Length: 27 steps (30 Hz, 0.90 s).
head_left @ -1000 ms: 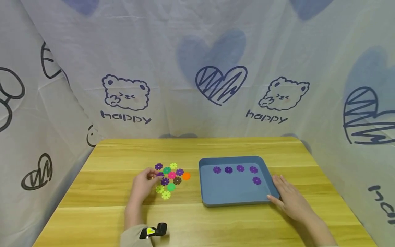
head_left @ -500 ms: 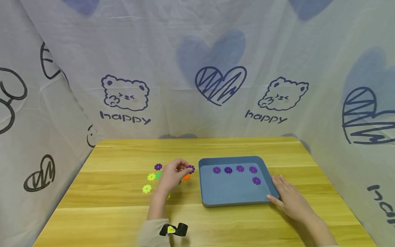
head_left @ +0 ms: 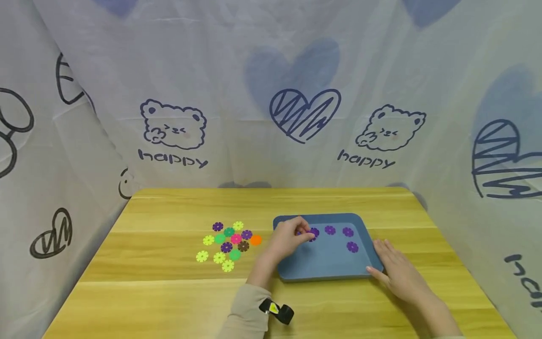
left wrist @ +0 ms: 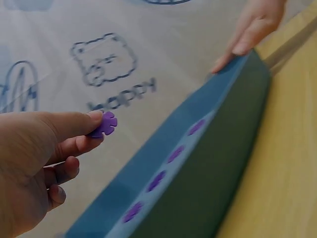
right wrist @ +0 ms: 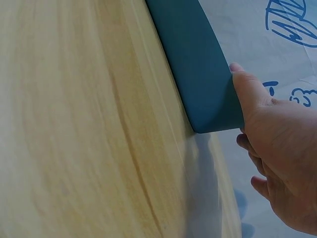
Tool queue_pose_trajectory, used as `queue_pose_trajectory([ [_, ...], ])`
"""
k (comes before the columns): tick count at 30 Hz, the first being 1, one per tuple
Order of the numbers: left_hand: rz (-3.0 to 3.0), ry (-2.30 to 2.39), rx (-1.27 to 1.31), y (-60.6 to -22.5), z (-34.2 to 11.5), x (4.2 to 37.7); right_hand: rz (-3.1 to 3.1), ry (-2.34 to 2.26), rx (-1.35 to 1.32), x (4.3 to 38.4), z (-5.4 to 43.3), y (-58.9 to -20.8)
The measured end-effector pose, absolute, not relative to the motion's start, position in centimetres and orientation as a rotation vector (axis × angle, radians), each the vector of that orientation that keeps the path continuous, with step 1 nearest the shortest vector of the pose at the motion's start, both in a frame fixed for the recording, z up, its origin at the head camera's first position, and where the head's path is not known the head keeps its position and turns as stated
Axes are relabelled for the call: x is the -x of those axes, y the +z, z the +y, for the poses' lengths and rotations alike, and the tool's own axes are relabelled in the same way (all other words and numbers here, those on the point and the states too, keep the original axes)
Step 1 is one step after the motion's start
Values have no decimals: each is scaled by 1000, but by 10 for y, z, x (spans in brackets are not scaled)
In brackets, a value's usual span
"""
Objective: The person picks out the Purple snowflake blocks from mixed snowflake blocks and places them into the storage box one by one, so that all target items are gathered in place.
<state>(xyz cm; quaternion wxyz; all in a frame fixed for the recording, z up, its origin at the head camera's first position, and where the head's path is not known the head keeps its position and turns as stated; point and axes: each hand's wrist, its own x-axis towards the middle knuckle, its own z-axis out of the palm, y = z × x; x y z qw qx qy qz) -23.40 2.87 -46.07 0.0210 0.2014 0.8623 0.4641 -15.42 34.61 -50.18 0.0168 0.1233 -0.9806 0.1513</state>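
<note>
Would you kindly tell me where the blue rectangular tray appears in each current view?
Head: the blue rectangular tray sits right of centre, in the lower half.
Left wrist: the tray slants from the bottom edge toward the upper right.
Right wrist: part of the tray shows at the top, slightly right of centre.
Shared landmark: the right hand, touching the tray in all three.

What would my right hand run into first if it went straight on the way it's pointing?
Most likely the blue tray, at its right side. Your right hand points forward and left, its thumb against the tray; whether the other fingers touch too is unclear.
</note>
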Motion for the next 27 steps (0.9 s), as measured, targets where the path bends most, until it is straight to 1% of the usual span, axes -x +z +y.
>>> queue_pose_trajectory([
  [7, 2628, 1393, -657, -475, 66, 239, -3052, 467, -383, 154, 345, -501],
  [11, 2632, 1379, -633, -482, 82, 242, -3031, 454, -392, 154, 346, -503],
  [17, 2729, 1353, -434, -491, 100, 244, -3037, 457, -381, 154, 345, -504],
  [21, 2846, 1190, -326, -497, 112, 247, -3042, 471, -381, 154, 345, -504],
  [27, 2992, 842, -292, -503, 125, 247, -3020, 482, -392, 153, 345, -504],
])
